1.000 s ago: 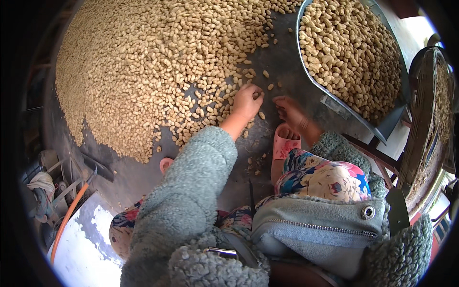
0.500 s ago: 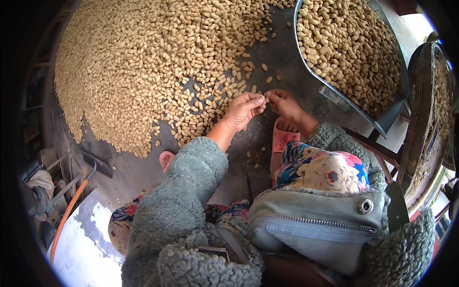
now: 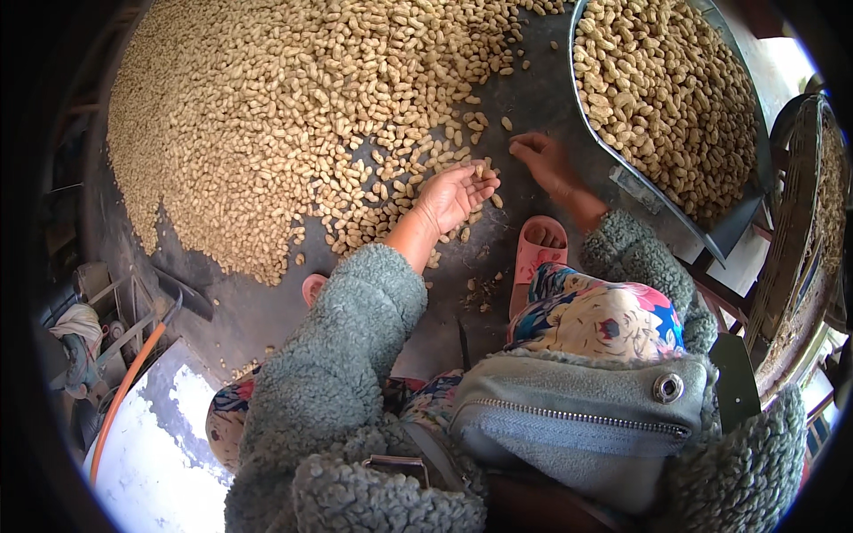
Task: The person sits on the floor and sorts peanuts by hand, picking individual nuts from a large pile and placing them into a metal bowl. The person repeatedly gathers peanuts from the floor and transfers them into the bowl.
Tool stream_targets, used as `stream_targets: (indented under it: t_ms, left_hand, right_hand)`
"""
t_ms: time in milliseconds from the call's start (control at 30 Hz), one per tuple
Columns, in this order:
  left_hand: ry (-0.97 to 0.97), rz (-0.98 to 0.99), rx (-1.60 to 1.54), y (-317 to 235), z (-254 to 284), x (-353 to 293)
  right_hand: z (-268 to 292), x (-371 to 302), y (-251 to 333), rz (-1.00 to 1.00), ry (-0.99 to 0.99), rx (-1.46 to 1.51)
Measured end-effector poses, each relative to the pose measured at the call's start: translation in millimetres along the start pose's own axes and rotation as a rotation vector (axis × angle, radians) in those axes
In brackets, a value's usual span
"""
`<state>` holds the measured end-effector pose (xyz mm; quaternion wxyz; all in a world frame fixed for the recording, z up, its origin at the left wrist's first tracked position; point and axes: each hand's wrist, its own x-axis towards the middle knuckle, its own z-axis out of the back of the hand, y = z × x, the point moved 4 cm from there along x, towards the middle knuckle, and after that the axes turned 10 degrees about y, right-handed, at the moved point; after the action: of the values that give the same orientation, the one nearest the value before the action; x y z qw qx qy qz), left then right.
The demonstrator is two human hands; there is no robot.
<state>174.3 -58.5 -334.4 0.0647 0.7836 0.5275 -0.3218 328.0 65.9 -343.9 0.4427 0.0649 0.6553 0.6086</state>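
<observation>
My left hand [image 3: 455, 199] is turned palm up at the near edge of a spread of unshelled peanuts [image 3: 267, 133]. Its fingers are curled, and a peanut [image 3: 482, 169] shows at the fingertips. To its right, my right hand [image 3: 544, 163] hangs over the dark floor [image 3: 533, 98], apart from the left one. The right thumb and fingers are drawn together; whatever is between them, if anything, is hidden. A few loose peanuts [image 3: 506, 123] lie near both hands.
At the upper right stands a metal scoop-shaped pan [image 3: 582, 111] heaped with peanuts. A round woven tray [image 3: 791, 240] is at the far right. Shell bits [image 3: 482, 291] lie near my pink slipper [image 3: 536, 258]. An orange hose [image 3: 129, 391] runs at the lower left.
The hands were pinched together; now they are apart. My left hand has turned palm up, and the right has moved up and to the right. The view has shifted slightly.
</observation>
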Motion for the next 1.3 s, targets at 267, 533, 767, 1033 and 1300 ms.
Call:
stream_targets:
  t_ms: [267,533,767,1033,1300]
  left_hand:
    - [-0.018,0.102,-0.016,5.5,22.3,4.2]
    - [-0.103,0.043,0.062,-11.6,21.6,-5.6]
    - [-0.049,-0.042,-0.009,-21.0,16.0,-19.2]
    - [-0.073,-0.127,0.006,-20.1,27.6,-28.6]
    - [-0.608,-0.200,1.187,-24.8,42.0,-34.8]
  right_hand:
    - [3.2,6.2,-0.8,0.202,-0.086,-0.358]
    - [18.3,40.0,-22.9,0.203,-0.225,0.062]
    - [-0.2,48.3,16.5,0.363,-0.150,-0.567]
    - [-4.3,25.0,15.3,0.419,-0.118,-0.847]
    - [-7.4,13.7,-3.4,0.422,-0.153,-0.238]
